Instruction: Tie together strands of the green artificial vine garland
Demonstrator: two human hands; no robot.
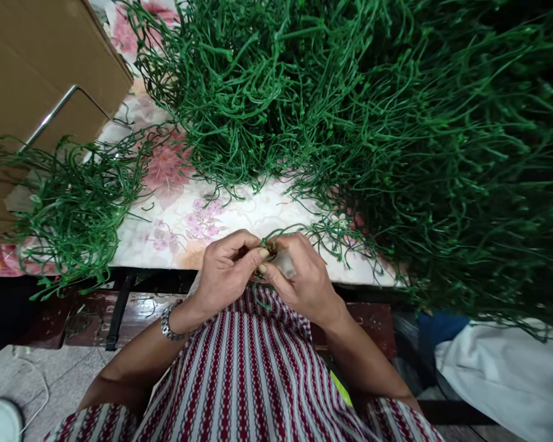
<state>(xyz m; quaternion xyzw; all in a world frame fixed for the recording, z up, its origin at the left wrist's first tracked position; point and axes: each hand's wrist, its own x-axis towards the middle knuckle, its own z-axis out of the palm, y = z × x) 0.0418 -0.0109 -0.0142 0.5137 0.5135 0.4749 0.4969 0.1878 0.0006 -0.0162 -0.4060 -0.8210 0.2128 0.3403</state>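
Note:
My left hand [225,270] and my right hand [300,274] meet at the near edge of the table, both with fingers pinched together on a thin green plastic stem [280,234]. The stem's strands curl up from between my fingertips. A small pale piece [286,263] shows inside my right hand; I cannot make out what it is. A metal bracelet [169,325] circles my left wrist. My lap is covered by red and white striped cloth [253,374].
A huge heap of green plastic stems [396,123] fills the table's far and right side. A smaller pile [74,209] lies at the left edge. The table has a floral cover [184,215]. A cardboard box [32,67] stands at upper left; white cloth [511,374] lies lower right.

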